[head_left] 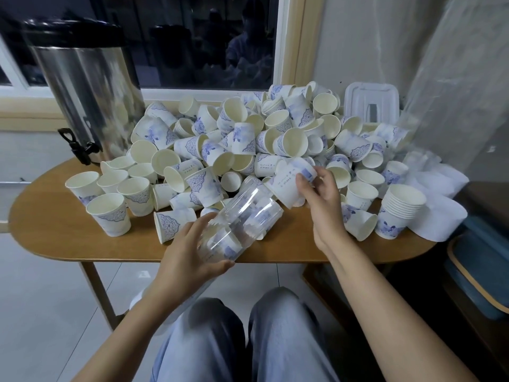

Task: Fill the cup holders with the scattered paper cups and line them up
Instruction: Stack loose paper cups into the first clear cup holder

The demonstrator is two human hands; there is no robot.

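A large heap of white paper cups with blue patterns [248,133] covers the back of the wooden table [68,244]. My left hand [192,252] grips the near end of a clear plastic cup holder tube [245,216], which lies tilted with its open end toward the heap and has cups visible inside. My right hand [319,194] holds a paper cup [289,183] on its side, right at the tube's open end. A nested stack of cups [399,213] stands upright at the right of the table.
A steel drinks urn [88,100] with a black tap stands at the back left. A white lidded box [371,102] and clear plastic sheeting [454,92] are at the back right. White wrappers [440,216] lie at the right edge. Several upright cups [110,199] stand at the left.
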